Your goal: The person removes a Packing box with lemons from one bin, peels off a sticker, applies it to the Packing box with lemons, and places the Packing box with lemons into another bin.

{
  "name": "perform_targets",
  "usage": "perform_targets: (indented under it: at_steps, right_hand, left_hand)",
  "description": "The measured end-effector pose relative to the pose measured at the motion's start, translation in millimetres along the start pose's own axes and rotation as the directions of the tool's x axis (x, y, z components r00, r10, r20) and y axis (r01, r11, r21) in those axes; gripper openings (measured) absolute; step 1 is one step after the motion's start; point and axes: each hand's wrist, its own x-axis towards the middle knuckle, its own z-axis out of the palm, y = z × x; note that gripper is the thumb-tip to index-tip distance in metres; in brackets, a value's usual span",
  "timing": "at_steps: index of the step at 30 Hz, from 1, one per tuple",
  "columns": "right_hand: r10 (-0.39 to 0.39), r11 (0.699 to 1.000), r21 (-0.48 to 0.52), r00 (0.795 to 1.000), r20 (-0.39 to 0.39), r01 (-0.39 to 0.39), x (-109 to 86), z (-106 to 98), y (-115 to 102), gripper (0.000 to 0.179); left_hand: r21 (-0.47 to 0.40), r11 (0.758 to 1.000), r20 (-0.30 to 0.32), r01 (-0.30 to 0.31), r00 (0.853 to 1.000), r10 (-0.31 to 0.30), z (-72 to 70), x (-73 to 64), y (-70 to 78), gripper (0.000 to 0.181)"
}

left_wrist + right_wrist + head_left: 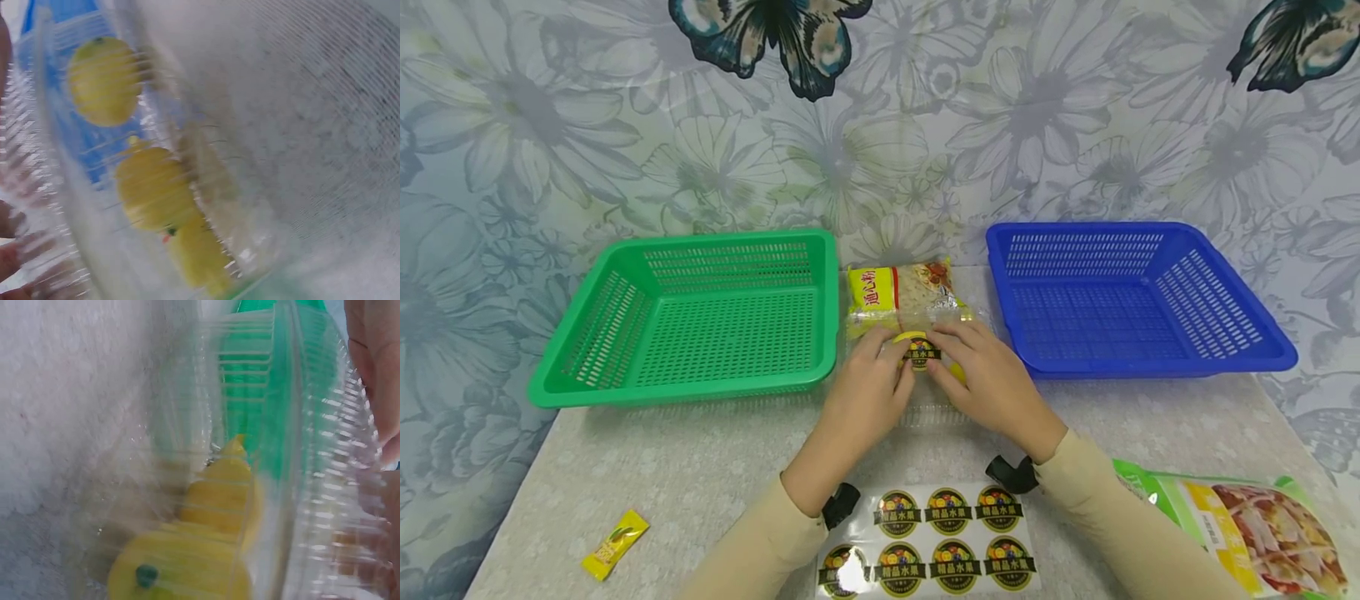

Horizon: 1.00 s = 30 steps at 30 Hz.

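Observation:
Both hands lie on a clear plastic clamshell box [934, 412] between two baskets. Yellow lemons [958, 372] show through its ribbed lid, close up in the left wrist view [153, 187] and the right wrist view [215, 494]. A round black-and-yellow sticker [921, 352] sits on the lid. My left hand [886, 357] touches the sticker's left side and my right hand [953, 343] its right side, fingers laid fairly flat on the lid. Fingers [375, 375] rest against the box edge in the right wrist view.
An empty green basket [685, 387] stands left of the box, an empty blue basket [1150, 365] right. A pasta packet [902, 287] lies behind the box. A sheet of several matching stickers [932, 542] lies near me, a yellow sachet [615, 544] front left, a snack bag [1262, 525] front right.

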Motion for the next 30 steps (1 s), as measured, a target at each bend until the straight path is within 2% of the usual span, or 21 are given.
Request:
perform_targets:
  at_steps: [4, 10, 19, 23, 26, 28, 30]
  right_hand:
    - [-0.011, 1.0, -0.008, 1.0, -0.025, 0.011, -7.5, -6, -3, 0.044]
    - [-0.009, 1.0, 0.008, 0.998, -0.068, 0.009, -27.5, -17, -3, 0.043]
    - [0.03, 0.998, 0.059, 0.995, -0.1, -0.024, -60.1, -26, 3, 0.043]
    - [0.05, 0.996, 0.074, 0.991, -0.124, -0.041, -73.4, -28, 7, 0.043]
    - [0.077, 0.995, 0.069, 0.988, -0.136, -0.068, -83.4, -30, 11, 0.042]
    - [0.1, 0.993, 0.071, 0.984, -0.145, -0.091, -90.0, -32, 14, 0.042]
    - [0.126, 0.991, 0.072, 0.98, -0.153, -0.117, -95.9, -34, 17, 0.043]
  left_hand:
    - [-0.029, 0.999, -0.071, -0.043, 0.997, 0.041, -11.5, -8.2, 3.9, 0.025]
    - [-0.064, 0.995, -0.15, -0.073, 0.987, 0.063, -29.7, -31.3, 3.3, 0.024]
    - [-0.07, 0.994, -0.191, -0.08, 0.979, 0.066, -40.8, -66.0, -9.9, 0.022]
    - [-0.087, 0.996, -0.168, -0.016, 0.986, 0.001, -42.3, -79.9, -15.1, 0.016]
    - [-0.086, 0.994, -0.134, 0.068, 0.988, -0.079, -42.8, -89.6, -18.1, 0.014]
    - [-0.09, 0.986, -0.086, 0.142, 0.985, -0.15, -43.2, -94.8, -19.8, 0.017]
    - [-0.105, 0.966, -0.011, 0.234, 0.972, -0.237, -43.6, -98.5, -21.6, 0.022]
